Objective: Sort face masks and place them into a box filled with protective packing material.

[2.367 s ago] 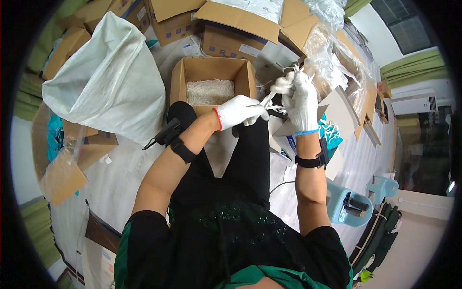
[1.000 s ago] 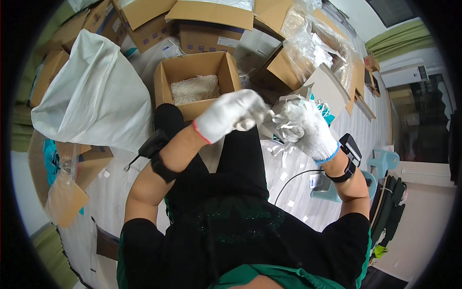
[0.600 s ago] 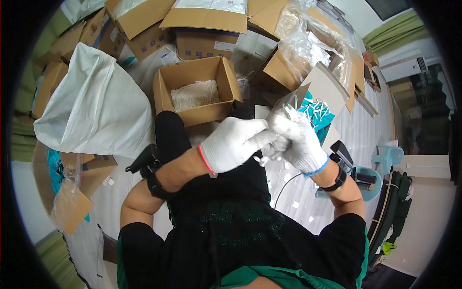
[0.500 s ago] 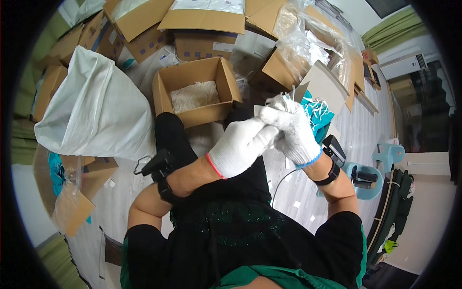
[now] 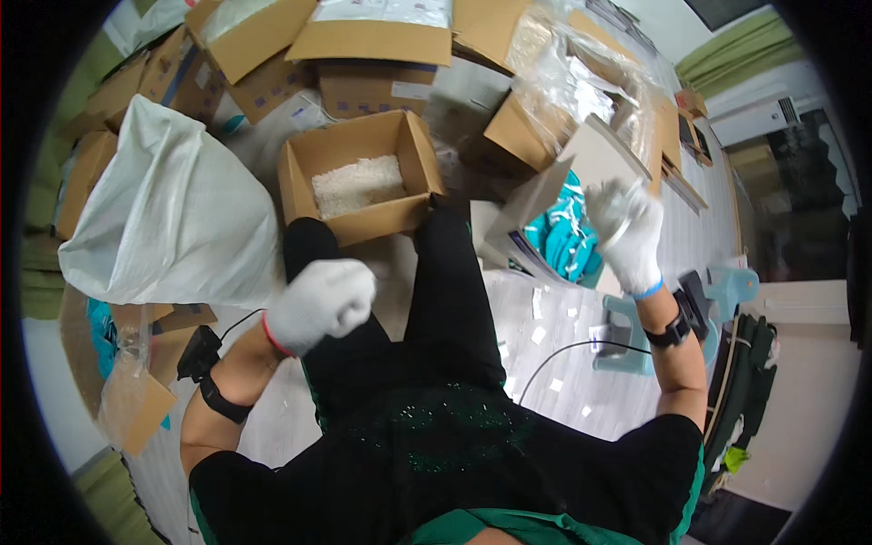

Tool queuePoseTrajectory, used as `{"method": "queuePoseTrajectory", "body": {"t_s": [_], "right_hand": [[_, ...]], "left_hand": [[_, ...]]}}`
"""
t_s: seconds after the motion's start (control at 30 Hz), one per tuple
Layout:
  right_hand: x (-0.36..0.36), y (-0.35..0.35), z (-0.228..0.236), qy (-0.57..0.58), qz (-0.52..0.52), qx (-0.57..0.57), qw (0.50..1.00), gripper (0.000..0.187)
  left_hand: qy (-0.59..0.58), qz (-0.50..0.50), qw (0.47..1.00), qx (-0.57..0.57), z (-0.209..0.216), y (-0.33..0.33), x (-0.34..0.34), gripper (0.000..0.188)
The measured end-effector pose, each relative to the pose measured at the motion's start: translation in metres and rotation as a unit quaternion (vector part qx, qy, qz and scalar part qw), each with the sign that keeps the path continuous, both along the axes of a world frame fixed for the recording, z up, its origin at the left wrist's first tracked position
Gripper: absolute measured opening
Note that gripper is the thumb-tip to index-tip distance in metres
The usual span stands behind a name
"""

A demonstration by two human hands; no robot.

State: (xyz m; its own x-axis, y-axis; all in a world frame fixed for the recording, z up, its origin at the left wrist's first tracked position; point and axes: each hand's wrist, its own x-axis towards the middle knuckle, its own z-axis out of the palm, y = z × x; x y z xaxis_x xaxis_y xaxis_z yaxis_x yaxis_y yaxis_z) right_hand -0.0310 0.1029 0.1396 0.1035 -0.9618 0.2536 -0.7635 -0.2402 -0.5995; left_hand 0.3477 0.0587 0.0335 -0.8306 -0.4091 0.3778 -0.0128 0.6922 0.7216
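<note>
My left hand (image 5: 322, 304), in a white knit glove with a red cuff, hovers above my left thigh. Its fingers are curled in, and whatever they may hold is hidden. My right hand (image 5: 629, 238), gloved in white with a blue cuff, is closed beside an open white box (image 5: 599, 145) on the right. A blurred bundle of pale strings (image 5: 610, 207) seems to be in its grip. Teal pieces with white strings (image 5: 563, 232) fill that box. Between my knees and the far boxes, an open brown carton (image 5: 363, 224) holds a heap of white strings (image 5: 359, 186).
A large white woven sack (image 5: 173, 218) stands at left. Several cartons line the back, one carton (image 5: 372, 86) among them. Light blue stools (image 5: 627, 327) stand at right. A black cable (image 5: 554, 368) and white paper scraps (image 5: 539, 335) lie on the floor.
My hands were together in front of me and have parted. The left drew back toward my left thigh; the right moved right to the box of teal pieces.
</note>
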Motion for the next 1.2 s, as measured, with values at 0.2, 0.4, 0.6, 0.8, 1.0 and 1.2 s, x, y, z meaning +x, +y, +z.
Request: {"method": "queuePoseTrajectory", "body": {"t_s": [0.2, 0.4, 0.6, 0.8, 1.0, 1.2], "right_hand": [[0.043, -0.022, -0.006, -0.684, -0.104, 0.25, 0.677, 0.022], [0.069, -0.028, -0.014, -0.702, -0.061, 0.28, 0.652, 0.025], [0.071, -0.03, -0.014, -0.692, -0.084, 0.274, 0.663, 0.025], [0.067, -0.032, -0.021, -0.648, -0.15, 0.255, 0.702, 0.034], [0.058, -0.029, -0.025, -0.679, -0.132, 0.241, 0.681, 0.029], [0.062, -0.031, -0.033, -0.713, -0.141, 0.145, 0.671, 0.031]], "left_hand": [[0.246, 0.039, 0.667, 0.702, -0.03, -0.008, -0.071, 0.02], [0.16, 0.032, 0.813, 0.558, -0.038, -0.01, -0.163, 0.042], [0.081, -0.091, 0.84, 0.53, -0.009, 0.002, -0.147, 0.063], [-0.012, -0.124, 0.864, 0.488, -0.012, 0.01, -0.141, 0.042], [0.071, -0.163, 0.798, 0.577, -0.008, 0.01, -0.137, 0.026], [0.205, 0.076, 0.793, 0.569, 0.0, 0.023, -0.173, 0.017]]}}
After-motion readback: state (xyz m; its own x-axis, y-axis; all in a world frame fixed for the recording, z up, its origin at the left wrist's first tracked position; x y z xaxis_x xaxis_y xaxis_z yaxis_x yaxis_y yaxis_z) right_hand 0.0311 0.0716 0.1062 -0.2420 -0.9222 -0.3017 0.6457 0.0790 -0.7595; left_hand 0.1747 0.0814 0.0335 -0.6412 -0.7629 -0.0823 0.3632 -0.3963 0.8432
